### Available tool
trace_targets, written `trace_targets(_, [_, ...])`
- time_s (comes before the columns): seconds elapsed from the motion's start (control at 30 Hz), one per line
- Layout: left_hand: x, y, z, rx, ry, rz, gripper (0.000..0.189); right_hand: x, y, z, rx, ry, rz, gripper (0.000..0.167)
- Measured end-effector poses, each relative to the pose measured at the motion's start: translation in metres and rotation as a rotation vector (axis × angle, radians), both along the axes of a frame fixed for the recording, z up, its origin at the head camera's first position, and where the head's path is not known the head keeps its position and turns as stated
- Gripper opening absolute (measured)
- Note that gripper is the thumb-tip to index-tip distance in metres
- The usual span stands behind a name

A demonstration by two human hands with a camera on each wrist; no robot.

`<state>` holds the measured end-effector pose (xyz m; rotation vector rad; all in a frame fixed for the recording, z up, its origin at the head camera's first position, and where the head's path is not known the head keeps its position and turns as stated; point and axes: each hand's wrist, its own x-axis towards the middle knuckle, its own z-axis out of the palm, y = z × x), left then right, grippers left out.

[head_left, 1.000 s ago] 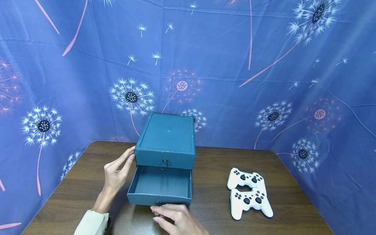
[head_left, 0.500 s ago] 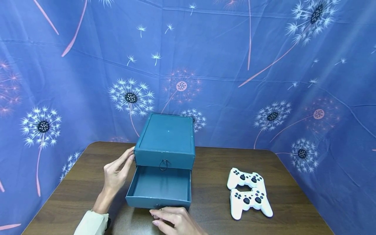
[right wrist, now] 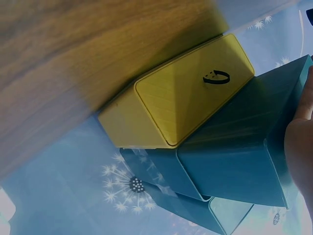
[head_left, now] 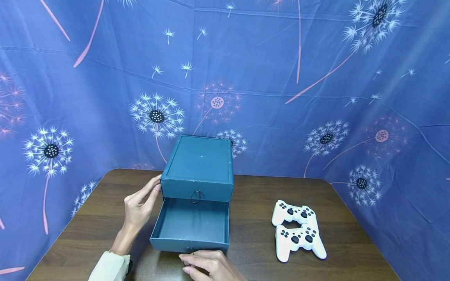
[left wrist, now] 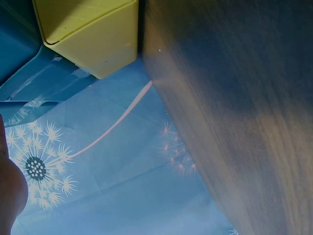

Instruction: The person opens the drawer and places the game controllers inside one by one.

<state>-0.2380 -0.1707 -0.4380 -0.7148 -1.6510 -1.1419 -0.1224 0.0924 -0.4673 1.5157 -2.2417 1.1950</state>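
On the bench (head_left: 253,222), drawer (head_left: 191,230): jutted low from cabinet (head_left: 201,160), looked light, stiff, slick-walled!
Right hand (head_left: 214,266): pinched ring pull (head_left: 185,263), seemingly the surest hold!
Left hand (head_left: 138,208): touched cabinet's side, fingers extended.

The pulled-out teal drawer (head_left: 172,244) juts slightly farther out than it did 1 second earlier, baring a little more of its inside, as the person's right hand (head_left: 211,265), at its front, has shifted back along with it.
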Motion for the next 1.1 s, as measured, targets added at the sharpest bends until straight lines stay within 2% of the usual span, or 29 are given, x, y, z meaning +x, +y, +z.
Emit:
trace_targets(0.1, [-0.0009, -0.0001, 0.0000, 0.000, 0.008, -0.001, 0.041, -0.0003, 0.0005, -0.0011, -0.002, 0.067, -0.005, 0.029])
trace_targets(0.23, [-0.0014, -0.0003, 0.0000, 0.000, 0.017, 0.000, 0.042, -0.0001, 0.0012, -0.0019, -0.005, 0.100, -0.002, 0.031])
trace_targets(0.47, [-0.0008, -0.0002, -0.0006, -0.003, 0.014, 0.008, 0.044, 0.0011, 0.0013, -0.0028, 0.005, 0.078, 0.006, 0.030])
trace_targets(0.93, [-0.0014, 0.0008, 0.0002, 0.012, 0.025, 0.011, 0.049, 0.0024, -0.0007, -0.0052, 0.009, 0.120, -0.003, 0.030])
trace_targets(1.1, [-0.0022, 0.0007, -0.0003, 0.016, 0.028, 0.003, 0.048, 0.0056, -0.0006, -0.0036, 0.029, 0.090, -0.029, 0.031])
